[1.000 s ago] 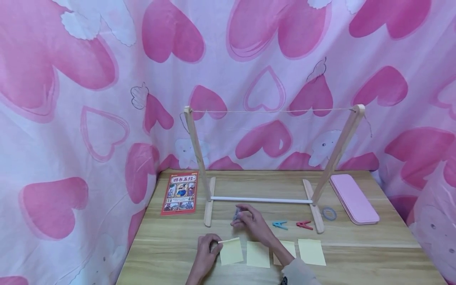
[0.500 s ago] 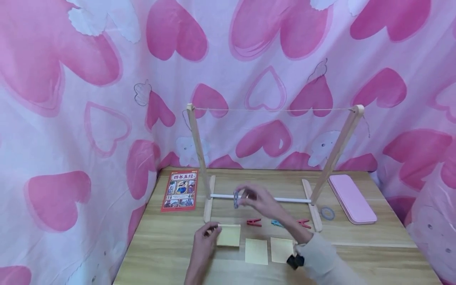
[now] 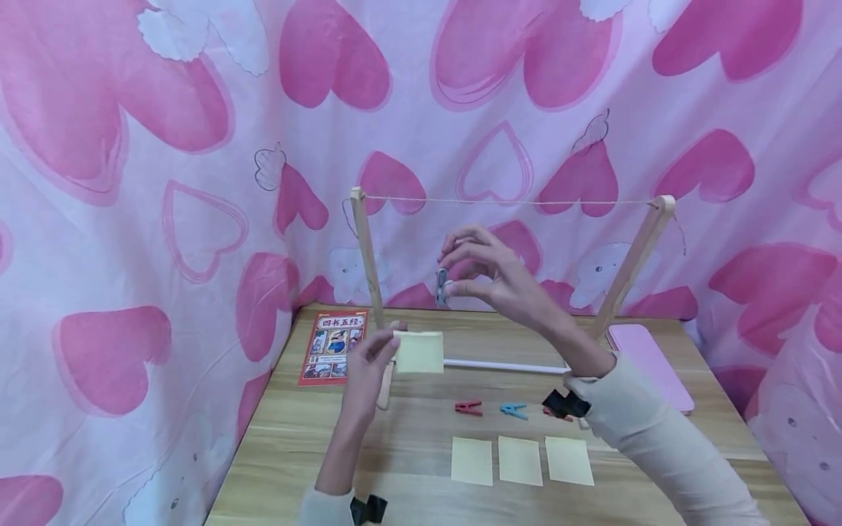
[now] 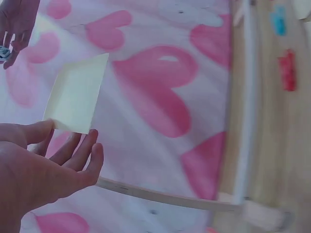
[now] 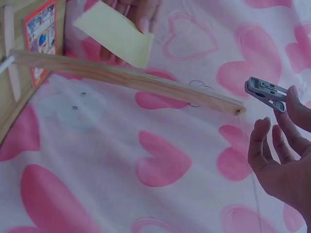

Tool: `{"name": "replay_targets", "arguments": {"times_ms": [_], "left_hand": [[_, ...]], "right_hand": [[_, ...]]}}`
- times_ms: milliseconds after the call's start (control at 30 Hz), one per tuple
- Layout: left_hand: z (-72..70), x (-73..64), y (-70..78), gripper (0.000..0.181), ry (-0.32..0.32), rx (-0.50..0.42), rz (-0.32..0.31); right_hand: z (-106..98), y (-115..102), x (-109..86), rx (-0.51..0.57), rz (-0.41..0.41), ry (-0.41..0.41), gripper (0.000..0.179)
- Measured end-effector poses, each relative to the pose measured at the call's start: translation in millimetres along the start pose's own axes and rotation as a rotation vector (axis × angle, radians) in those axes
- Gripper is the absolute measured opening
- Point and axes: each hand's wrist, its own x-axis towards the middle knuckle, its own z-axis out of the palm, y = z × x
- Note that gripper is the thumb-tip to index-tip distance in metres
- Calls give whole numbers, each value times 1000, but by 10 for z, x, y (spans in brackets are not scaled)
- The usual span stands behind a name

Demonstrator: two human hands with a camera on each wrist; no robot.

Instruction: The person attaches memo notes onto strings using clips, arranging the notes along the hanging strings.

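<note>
My left hand (image 3: 368, 369) pinches a pale yellow sticky note (image 3: 419, 352) by its left edge, raised above the table. In the left wrist view the thumb and fingers hold one end of that note (image 4: 80, 94). Higher and to the right, my right hand (image 3: 496, 274) pinches a grey clothespin (image 3: 441, 286) between thumb and index finger. The right wrist view shows this clothespin (image 5: 266, 92) in profile, its other fingers loosely curled. Both hands are below the string (image 3: 500, 201) stretched between two wooden posts, and neither touches it.
On the table lie a red clothespin (image 3: 468, 408), a blue one, and another red one partly behind the right wrist. Three yellow notes (image 3: 520, 461) lie in a row at the front. A red booklet (image 3: 332, 343) is at left, a pink case (image 3: 651, 365) at right.
The left hand has lifted the sticky note off the table, up and away from the front. My right hand has risen toward the string with the grey clothespin.
</note>
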Motion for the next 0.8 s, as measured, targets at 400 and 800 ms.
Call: {"name": "replay_targets", "arguments": {"times_ms": [400,800], "left_hand": [[102,561,861,23,-36,-70,208],[382,916,1191,26,89,-58,280]], "right_hand": [[-249,-320,709,-41,18,44,13],[-394,-223,1295,-101,95,115,10]]}}
